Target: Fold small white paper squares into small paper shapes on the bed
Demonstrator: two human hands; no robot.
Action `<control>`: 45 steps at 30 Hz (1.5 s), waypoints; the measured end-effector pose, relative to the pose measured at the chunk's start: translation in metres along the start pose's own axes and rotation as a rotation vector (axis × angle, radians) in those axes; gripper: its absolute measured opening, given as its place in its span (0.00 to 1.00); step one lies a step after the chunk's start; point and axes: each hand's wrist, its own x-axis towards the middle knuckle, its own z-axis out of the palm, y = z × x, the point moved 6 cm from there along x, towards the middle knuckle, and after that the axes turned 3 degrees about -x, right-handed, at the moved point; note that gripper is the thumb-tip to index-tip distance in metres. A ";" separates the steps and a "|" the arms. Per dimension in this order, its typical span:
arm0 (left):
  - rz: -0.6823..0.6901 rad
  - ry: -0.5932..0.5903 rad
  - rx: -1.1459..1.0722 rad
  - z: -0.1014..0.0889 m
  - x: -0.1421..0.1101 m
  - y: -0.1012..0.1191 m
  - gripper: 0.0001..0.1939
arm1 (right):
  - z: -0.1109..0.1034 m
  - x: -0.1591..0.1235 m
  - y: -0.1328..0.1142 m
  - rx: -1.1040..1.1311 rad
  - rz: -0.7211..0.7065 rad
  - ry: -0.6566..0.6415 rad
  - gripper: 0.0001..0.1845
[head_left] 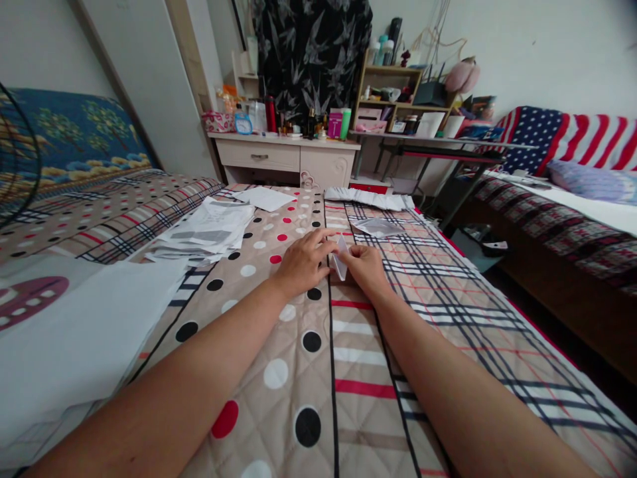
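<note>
A small piece of folded white paper [341, 260] stands on edge between my hands, just above the quilted bed cover [279, 332]. My right hand [367, 267] pinches its right side between thumb and fingers. From the left, my left hand [306, 260] has its curled fingers and thumb at the paper's other side, holding it. Beyond my right hand lies a translucent, pale flat piece [381, 228], perhaps a plastic bag. A stack of white printed sheets [209, 229] is left of my left hand, and a single white sheet [265, 198] lies behind it.
A large white bag [94, 325] with a reddish print lies at left. Along the bed's far edge is a long white folded strip [368, 198]. A cream dresser [283, 158], a metal-legged desk [442, 141] and another bed [567, 232] stand beyond.
</note>
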 end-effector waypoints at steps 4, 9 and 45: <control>-0.011 -0.045 0.004 0.005 -0.003 -0.003 0.11 | 0.001 -0.003 -0.001 0.088 0.057 -0.047 0.14; -0.045 0.020 -0.294 0.007 -0.002 -0.009 0.06 | 0.006 -0.004 0.001 0.218 0.085 -0.129 0.13; -0.507 0.390 -0.973 0.011 -0.007 -0.046 0.11 | 0.013 -0.010 -0.014 0.586 0.027 -0.181 0.20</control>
